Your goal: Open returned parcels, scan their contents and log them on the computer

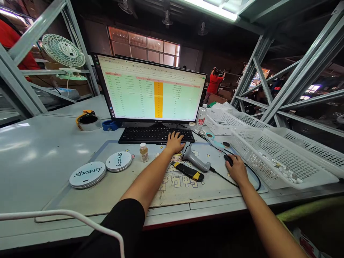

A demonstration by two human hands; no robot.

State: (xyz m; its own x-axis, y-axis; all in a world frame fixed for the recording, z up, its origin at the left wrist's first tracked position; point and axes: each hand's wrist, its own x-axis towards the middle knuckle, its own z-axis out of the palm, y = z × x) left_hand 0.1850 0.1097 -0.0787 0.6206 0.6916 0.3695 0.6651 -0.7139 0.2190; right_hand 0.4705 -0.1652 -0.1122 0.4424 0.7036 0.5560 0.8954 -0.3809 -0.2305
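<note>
Evidently, the mouse point(228, 159) is grasped by the right hand point(237, 169) on the mat point(107, 193), near the basket point(249, 154); the keyboard point(147, 134) is touched by the left hand point(174, 144), fingers spread, nothing gripped. Mouse strokes are best made short, clear of the cord point(226, 180)

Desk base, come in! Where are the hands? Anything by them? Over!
Left hand on keyboard. Right hand on mouse. Scanner and cutter lying between them, apart from mouse. Over.
</note>
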